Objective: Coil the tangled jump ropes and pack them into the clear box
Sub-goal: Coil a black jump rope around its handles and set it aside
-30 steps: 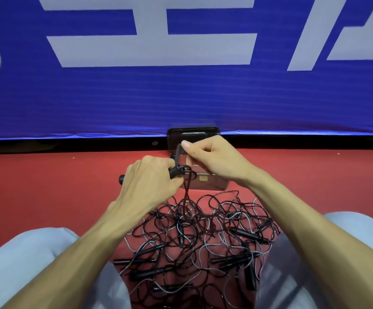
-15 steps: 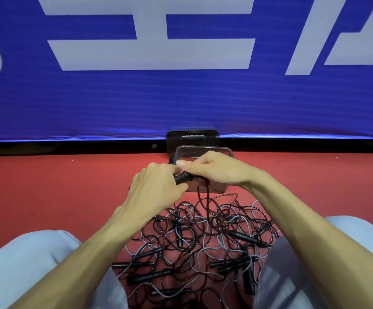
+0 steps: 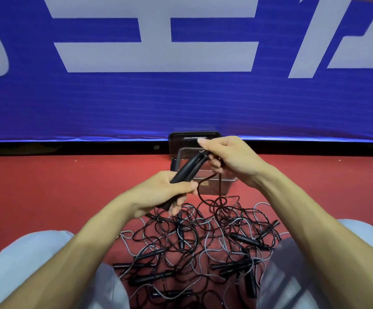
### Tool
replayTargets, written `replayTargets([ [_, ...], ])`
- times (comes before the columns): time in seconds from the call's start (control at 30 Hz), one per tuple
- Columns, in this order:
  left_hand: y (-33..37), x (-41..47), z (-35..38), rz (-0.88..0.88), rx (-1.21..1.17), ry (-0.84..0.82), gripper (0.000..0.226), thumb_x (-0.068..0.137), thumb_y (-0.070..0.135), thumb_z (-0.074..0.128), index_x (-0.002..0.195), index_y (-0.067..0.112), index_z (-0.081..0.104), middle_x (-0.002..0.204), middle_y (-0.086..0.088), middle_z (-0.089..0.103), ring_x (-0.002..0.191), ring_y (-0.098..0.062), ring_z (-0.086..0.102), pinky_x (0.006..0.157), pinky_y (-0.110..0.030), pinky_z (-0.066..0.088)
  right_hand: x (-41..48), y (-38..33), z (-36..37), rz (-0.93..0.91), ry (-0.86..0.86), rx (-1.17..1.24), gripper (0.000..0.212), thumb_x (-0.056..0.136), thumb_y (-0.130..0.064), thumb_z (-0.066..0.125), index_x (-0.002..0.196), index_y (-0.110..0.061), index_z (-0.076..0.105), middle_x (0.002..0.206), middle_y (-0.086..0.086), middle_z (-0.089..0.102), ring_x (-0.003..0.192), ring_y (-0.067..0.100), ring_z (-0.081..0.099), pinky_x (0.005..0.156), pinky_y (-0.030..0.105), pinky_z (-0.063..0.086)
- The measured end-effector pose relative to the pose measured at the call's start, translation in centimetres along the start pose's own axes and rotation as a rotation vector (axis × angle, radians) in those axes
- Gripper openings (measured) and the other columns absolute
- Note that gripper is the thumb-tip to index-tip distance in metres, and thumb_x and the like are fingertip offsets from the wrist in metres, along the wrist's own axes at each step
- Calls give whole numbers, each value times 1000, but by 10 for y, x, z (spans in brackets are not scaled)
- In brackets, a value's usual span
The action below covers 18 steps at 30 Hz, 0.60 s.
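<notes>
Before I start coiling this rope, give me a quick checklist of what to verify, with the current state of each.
1. Both handles together: ok, the pair of black handles lies side by side across both hands.
2. Left hand grip: ok, closed on the lower ends.
3. Right hand grip: ok, fingers pinch the upper ends.
4. Cord free of the pile: not ok, the cord hangs into the tangled ropes.
5. Clear box open: ok, no lid on it.
6. Box empty: cannot tell, hands cover it.
</notes>
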<state>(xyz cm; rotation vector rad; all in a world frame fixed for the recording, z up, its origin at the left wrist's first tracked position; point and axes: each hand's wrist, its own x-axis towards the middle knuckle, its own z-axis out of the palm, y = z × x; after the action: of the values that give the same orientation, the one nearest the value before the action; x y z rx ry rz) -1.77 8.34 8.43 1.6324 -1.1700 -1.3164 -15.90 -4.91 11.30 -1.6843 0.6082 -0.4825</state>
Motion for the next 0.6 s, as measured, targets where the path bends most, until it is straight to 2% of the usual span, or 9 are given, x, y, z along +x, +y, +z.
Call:
replayTargets([
  [0.1, 0, 0, 1, 17, -50, -31, 23, 98, 32, 56, 94, 11, 65, 59, -2, 46, 47, -17, 46, 53, -28, 39, 2, 3, -2, 1, 73, 7, 41, 95, -34, 58, 60, -15, 49, 49, -1, 44, 43, 11, 37, 44, 17, 33],
  [0.17, 1, 1, 4, 19, -15, -3, 30, 99, 37, 53, 91, 10, 63, 56, -1, 43, 44, -15, 43, 49, -26, 38, 3, 5, -2, -7, 99, 6, 41, 95, -35, 58, 61, -15, 50, 49, -1, 45, 43, 11, 38, 45, 17, 33],
  [0.27, 1, 4, 7, 18, 62, 156, 39, 97, 45, 52, 77, 12, 52, 48, 7, 38, 38, -11, 33, 40, -21, 29, 2, 4, -1, -31, 111, 37, 39, 95, -38, 57, 65, -14, 53, 53, 0, 50, 46, 11, 42, 49, 17, 38],
  [0.33, 0, 6, 5, 19, 31, 251, 41, 96, 48, 54, 73, 15, 46, 45, 7, 34, 37, -10, 25, 39, -20, 23, 0, 0, -3, -25, 74, 31, 41, 95, -45, 54, 69, -14, 55, 59, 3, 56, 49, 12, 48, 52, 17, 42],
  [0.47, 0, 8, 5, 68, -108, 334, 41, 95, 47, 55, 69, 17, 42, 44, 8, 30, 36, -10, 20, 39, -20, 20, -4, -6, -6, 33, -80, -138, 57, 91, -62, 41, 74, -10, 58, 66, 10, 65, 58, 13, 58, 62, 23, 46],
  [0.53, 3, 9, 6, 119, -247, 386, 43, 95, 47, 55, 65, 20, 39, 45, 6, 27, 36, -10, 19, 40, -19, 17, -3, 0, -7, 58, -89, -268, 60, 90, -64, 37, 72, -11, 56, 67, 9, 67, 51, 7, 52, 53, 18, 39],
  [0.6, 7, 9, 1, 162, -390, 457, 44, 95, 48, 53, 65, 20, 39, 45, 5, 25, 34, -9, 19, 39, -17, 16, -1, 8, -4, 73, -125, -409, 53, 90, -63, 42, 68, -16, 52, 64, 6, 67, 49, 7, 47, 50, 20, 35],
])
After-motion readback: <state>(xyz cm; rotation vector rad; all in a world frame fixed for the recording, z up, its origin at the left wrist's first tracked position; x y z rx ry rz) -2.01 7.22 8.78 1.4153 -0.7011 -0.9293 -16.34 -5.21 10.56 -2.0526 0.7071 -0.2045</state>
